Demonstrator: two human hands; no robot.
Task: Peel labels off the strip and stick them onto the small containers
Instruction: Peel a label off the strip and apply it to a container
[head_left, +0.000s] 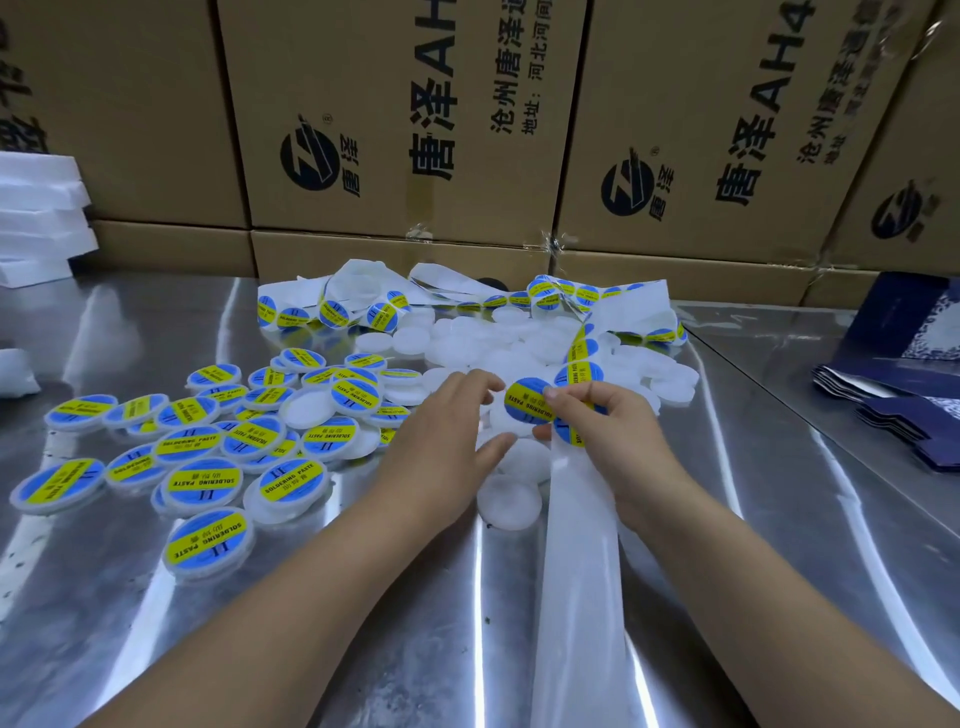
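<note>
One peeled label is pinched in the right hand, just over a plain white container gripped by the left hand. The backing strip runs lengthwise across the tabletop toward the person.

At centre, round blue-and-yellow paper label pinched at its right edge, over plain white round plastic container, beside long glossy white backing strip. Unlabelled containers heaped behind; labelled containers scattered left.

Head-worn view, forward-down, seemingly close above the table.
</note>
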